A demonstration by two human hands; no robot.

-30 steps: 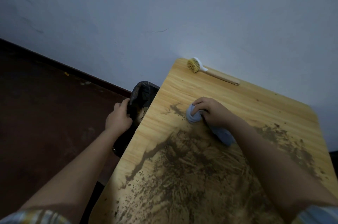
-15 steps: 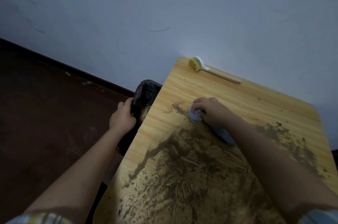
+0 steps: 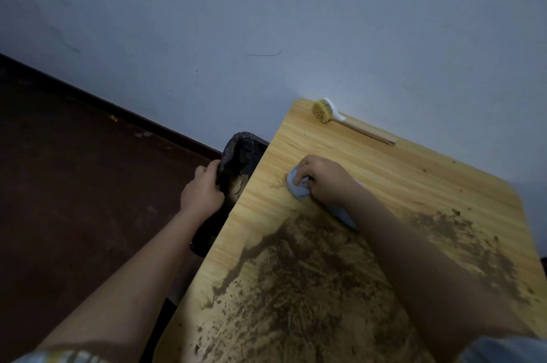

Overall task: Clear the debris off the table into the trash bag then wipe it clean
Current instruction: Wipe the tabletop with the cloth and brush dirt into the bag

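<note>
Tabletop (image 3: 414,191) cloth (image 3: 296,189) trailing toward person.

My forearms are bare up past the elbows. My left sleeve (image 3: 59,356) is short, striped pale blue, white and yellow; my right sleeve (image 3: 509,349) looks pale blue-grey.

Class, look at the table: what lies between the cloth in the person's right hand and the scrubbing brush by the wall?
Bare wood of the table, in the head view; cloth, brush.
</note>
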